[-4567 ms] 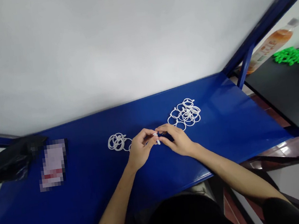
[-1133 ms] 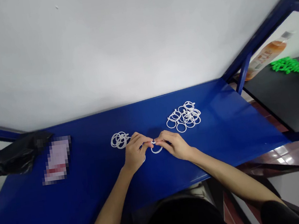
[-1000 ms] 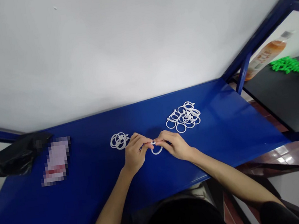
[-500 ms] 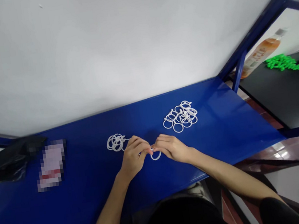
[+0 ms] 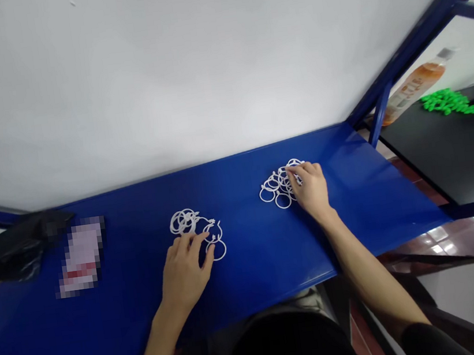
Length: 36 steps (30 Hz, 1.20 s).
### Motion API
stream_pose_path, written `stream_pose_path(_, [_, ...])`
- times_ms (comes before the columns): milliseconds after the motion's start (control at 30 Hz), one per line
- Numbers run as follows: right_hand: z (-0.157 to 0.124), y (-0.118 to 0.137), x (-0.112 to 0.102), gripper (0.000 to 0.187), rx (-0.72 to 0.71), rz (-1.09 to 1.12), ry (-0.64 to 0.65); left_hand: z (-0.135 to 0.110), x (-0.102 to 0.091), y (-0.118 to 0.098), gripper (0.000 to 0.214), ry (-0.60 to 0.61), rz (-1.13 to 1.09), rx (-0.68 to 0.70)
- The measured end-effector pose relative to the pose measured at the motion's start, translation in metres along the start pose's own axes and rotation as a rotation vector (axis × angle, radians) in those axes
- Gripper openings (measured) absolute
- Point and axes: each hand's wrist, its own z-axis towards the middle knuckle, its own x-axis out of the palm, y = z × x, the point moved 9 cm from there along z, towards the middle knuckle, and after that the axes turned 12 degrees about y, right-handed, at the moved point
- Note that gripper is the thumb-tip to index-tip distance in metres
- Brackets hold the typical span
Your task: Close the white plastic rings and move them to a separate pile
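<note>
My left hand (image 5: 187, 262) is over the table with thumb and fingers apart, its thumb at the edge of a thin white ring (image 5: 225, 252) that lies flat. Just beyond its fingertips, another white ring (image 5: 220, 230) shows an open gap with small knobbed ends. A small cluster of overlapping white rings (image 5: 177, 223) lies farther left. My right hand (image 5: 313, 188) reaches into a larger pile of white rings (image 5: 273, 181), thumb and index finger pinched together at a ring there. The hand hides part of that pile.
The blue tabletop (image 5: 240, 200) runs along a white wall (image 5: 205, 71). A black plastic bag (image 5: 14, 247) and a pixelated packet (image 5: 82, 256) lie at left. To the right, past a blue frame post (image 5: 380, 112), a black surface holds a tilted bottle (image 5: 419, 83) and green pieces (image 5: 449, 101).
The ring held between both hands now lies by the left cluster. My left hand has moved left and opened; my right hand has gone right and away to the larger pile.
</note>
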Motion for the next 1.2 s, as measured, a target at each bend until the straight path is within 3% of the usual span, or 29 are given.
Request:
stream_pose_path(133, [0.001,-0.018,-0.002,0.023,0.077,-0.146,-0.016,-0.012,0.007,0.001,0.022,-0.023,0.068,-0.043])
stream_pose_path(333, [-0.002,-0.011,-0.012,0.025,0.081,-0.184,-0.055,-0.008,0.009,-0.006,0.014,0.001,0.049,-0.043])
stream_pose_path(467, [-0.006,0.031,-0.016,0.023,-0.046,0.039,-0.044,0.002,-0.011,-0.019,0.009,-0.11,-0.015,-0.011])
stream_pose_path(600, [-0.018,0.104,0.019,0.026,-0.362,0.458,0.338,0.036,-0.025,-0.035,0.013,-0.25,-0.103,0.02])
stream_pose_path(633, [-0.021,0.115,0.027,0.03,-0.378,0.517,0.4,0.046,-0.025,-0.038,0.014,-0.272,-0.122,0.025])
stream_pose_path(700, [-0.023,0.12,0.036,0.03,-0.325,0.572,0.406,0.061,-0.024,-0.041,0.013,-0.291,-0.202,0.05])
stream_pose_path(833, [-0.024,0.109,0.045,0.025,-0.229,0.6,0.335,0.074,-0.01,-0.035,0.012,-0.21,-0.515,0.116])
stream_pose_path(1000, [-0.031,0.112,0.049,0.019,-0.325,0.652,0.381,0.073,0.017,-0.018,0.016,-0.061,-0.85,0.044])
stream_pose_path(1200, [-0.036,0.121,0.043,0.016,-0.381,0.699,0.402,0.069,0.022,-0.014,0.018,-0.063,-0.936,0.021])
